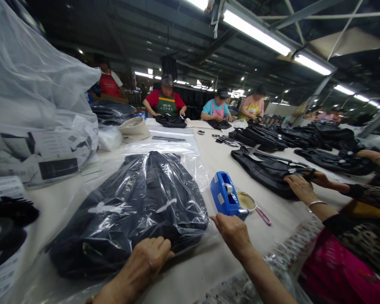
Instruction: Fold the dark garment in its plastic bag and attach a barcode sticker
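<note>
Bagged garment [129, 211] lies long axis toward the desk's far edge, left hand [150, 253] pressing its near end, fingers curled; right hand [232, 232], released, nearer tape dispenser [224, 195].

left hand [150, 253]: bare, no glove, no ring showing; fingers short, nails plain
left forearm: bare back from the hand to the picture's lower edge; no sleeve, no watch or bracelet in sight
right hand [234, 233]: bare, no glove or ring visible
right forearm: bare behind the hand down to the frame edge; no sleeve or band visible
</note>
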`<state>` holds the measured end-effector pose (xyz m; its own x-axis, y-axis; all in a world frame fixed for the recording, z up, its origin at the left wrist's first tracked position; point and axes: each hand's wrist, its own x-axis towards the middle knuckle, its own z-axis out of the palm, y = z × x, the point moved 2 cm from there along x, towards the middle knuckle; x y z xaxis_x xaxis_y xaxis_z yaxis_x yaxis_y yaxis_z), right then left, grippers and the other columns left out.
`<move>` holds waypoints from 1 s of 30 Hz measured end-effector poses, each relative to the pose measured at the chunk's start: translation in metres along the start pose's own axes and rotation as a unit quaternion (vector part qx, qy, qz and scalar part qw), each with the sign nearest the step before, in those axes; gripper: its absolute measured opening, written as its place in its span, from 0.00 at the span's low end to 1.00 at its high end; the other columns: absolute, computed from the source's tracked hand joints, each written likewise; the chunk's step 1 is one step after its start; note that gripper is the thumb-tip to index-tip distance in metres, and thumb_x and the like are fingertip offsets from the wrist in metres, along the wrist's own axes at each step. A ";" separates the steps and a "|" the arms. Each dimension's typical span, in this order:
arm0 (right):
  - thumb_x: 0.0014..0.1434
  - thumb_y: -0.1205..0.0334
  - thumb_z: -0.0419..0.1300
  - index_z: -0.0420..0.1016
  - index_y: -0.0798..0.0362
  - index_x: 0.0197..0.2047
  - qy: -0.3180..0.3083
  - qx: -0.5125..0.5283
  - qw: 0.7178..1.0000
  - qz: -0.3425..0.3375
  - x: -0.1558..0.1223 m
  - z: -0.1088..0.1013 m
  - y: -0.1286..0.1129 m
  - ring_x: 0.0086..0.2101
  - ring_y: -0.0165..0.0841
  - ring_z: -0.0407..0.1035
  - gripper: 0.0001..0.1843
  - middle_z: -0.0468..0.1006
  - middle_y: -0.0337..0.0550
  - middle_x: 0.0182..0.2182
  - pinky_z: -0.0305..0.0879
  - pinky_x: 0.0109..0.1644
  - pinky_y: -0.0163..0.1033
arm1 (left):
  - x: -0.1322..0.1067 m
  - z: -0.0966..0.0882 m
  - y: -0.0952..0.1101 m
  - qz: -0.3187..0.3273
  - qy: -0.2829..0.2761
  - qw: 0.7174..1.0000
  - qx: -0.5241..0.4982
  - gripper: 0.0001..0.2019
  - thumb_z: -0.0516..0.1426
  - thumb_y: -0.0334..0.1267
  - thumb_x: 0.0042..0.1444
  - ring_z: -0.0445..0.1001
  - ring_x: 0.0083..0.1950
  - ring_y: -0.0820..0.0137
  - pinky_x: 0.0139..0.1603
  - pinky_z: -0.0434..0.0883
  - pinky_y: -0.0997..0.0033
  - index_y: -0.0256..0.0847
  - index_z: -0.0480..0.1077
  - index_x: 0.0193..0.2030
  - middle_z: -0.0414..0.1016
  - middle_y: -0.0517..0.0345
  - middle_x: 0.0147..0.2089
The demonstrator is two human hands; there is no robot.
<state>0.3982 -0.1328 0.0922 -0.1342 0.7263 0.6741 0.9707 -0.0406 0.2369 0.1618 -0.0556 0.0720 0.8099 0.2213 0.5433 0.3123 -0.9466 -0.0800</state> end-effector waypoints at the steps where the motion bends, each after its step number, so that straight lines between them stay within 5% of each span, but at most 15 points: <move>1: 0.67 0.59 0.48 0.63 0.52 0.21 0.001 0.000 1.000 0.000 0.000 0.000 0.000 0.18 0.29 0.57 0.22 0.64 0.36 0.15 0.45 0.28 0.38 | 0.000 -0.001 -0.001 0.003 0.003 1.000 -0.006 0.13 0.40 0.35 0.65 0.63 0.21 0.72 0.23 0.56 0.71 0.44 0.54 0.29 0.63 0.64 0.22; 8: 0.67 0.61 0.47 0.63 0.52 0.20 0.003 0.000 1.000 0.004 0.000 0.002 0.000 0.18 0.29 0.57 0.22 0.64 0.36 0.15 0.44 0.28 0.39 | -0.003 -0.014 -0.002 -0.042 0.006 0.999 -0.002 0.10 0.46 0.30 0.62 0.64 0.26 0.70 0.27 0.56 0.70 0.43 0.58 0.29 0.65 0.61 0.27; 20: 0.66 0.61 0.48 0.65 0.52 0.22 -0.004 0.017 0.998 0.060 0.003 0.003 -0.001 0.20 0.30 0.57 0.20 0.64 0.37 0.17 0.45 0.29 0.39 | -0.005 -0.004 -0.006 -0.079 0.052 0.992 -0.084 0.12 0.45 0.32 0.63 0.65 0.26 0.71 0.27 0.59 0.71 0.43 0.62 0.29 0.66 0.63 0.26; 26: 0.63 0.58 0.49 0.71 0.53 0.32 0.009 0.064 0.961 0.270 0.004 -0.010 0.050 0.35 0.39 0.64 0.14 0.73 0.49 0.31 0.53 0.38 0.41 | -0.006 -0.004 -0.006 -0.072 0.075 0.992 -0.074 0.12 0.45 0.32 0.63 0.65 0.25 0.71 0.27 0.59 0.71 0.43 0.62 0.28 0.65 0.63 0.25; 30: 0.56 0.53 0.51 0.67 0.52 0.17 -0.030 0.179 0.900 0.396 0.000 0.004 0.085 0.25 0.35 0.63 0.19 0.69 0.43 0.19 0.55 0.28 0.38 | -0.006 -0.003 -0.006 -0.079 0.081 0.991 -0.077 0.12 0.45 0.32 0.63 0.65 0.25 0.72 0.27 0.59 0.71 0.43 0.62 0.29 0.66 0.64 0.25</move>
<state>0.4818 -0.1333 0.1099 0.6295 0.6028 0.4903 0.7602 -0.3471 -0.5492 0.1532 -0.0523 0.0718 0.6621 0.3414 0.6671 0.3393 -0.9303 0.1394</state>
